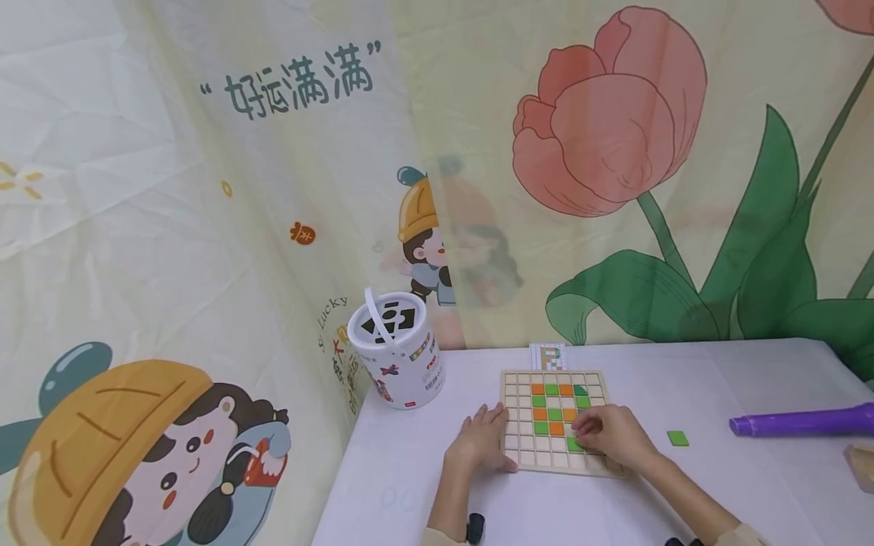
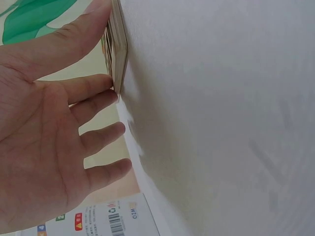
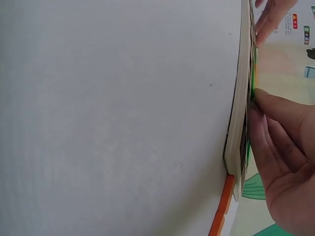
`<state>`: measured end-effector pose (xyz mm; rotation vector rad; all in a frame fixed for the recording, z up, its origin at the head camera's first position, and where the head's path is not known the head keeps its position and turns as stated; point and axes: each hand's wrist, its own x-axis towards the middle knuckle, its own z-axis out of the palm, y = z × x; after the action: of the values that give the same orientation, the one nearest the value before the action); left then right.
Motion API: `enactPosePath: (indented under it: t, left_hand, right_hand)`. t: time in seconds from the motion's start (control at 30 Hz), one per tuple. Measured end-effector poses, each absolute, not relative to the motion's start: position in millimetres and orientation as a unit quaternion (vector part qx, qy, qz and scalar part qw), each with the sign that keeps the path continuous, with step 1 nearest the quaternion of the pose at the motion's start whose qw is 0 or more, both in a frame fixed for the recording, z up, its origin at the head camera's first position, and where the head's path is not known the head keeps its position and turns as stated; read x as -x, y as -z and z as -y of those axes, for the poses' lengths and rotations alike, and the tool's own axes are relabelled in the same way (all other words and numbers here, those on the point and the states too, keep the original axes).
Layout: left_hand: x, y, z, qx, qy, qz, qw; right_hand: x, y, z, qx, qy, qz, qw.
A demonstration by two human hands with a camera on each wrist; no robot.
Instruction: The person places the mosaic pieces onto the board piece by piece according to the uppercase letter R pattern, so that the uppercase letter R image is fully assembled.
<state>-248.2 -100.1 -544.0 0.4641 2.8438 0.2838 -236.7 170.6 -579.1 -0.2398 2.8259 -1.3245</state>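
Observation:
A square wooden grid board [image 1: 519, 447] lies on the table, with orange and green tiles [image 1: 554, 415] set in several of its cells. My left hand [image 1: 478, 440] rests against the board's left edge, fingers extended; the left wrist view shows the thumb and fingertips touching the rim [image 2: 118, 64]. Over the lower right cells is my right hand [image 1: 614, 436]. Its thumb and fingers pinch a small tile at the board surface, mostly hidden by the fingertips [image 3: 258, 96]. Just below them in the head view, a green tile [image 1: 576, 445] lies on the grid.
A pattern card [image 1: 551, 356] lies behind the board. One loose green tile [image 1: 678, 438] sits to the right, near a purple tube-like object [image 1: 799, 421] and a wooden piece [image 1: 860, 466]. A white lidded bucket [image 1: 403, 364] stands back left. Orange pieces [image 3: 224, 201] lie beside the board.

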Motion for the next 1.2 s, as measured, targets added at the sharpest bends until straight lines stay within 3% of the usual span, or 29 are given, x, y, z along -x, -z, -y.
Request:
enactPosePath:
  t: [0.37,0.6,0.77,0.97,1.2]
  left_hand:
    - [248.0,544.6,100.0,-0.158,-0.101,-0.975,0.122]
    - [248.6,544.9,103.7,-0.158,-0.1,-0.975,0.119]
    - [247.9,544.7,106.7,-0.156,-0.1,-0.976,0.117]
    - [249.0,545.6,103.9,-0.162,-0.098,-0.975,0.114]
    - [248.6,546.0,100.6,-0.163,-0.093,-0.975,0.119]
  right_hand:
    - [226.2,557.9,-201.5,0.082,0.394,-0.914,-0.057]
    - [223.2,550.2,-221.8,0.06,0.38,-0.921,-0.064]
    - [221.1,551.3,-229.3,0.059,0.366,-0.928,-0.037]
    - [220.7,557.0,-241.1,0.051,0.36,-0.931,0.042]
    - [212.8,560.8,-256.1,0.056,0.328,-0.942,0.051]
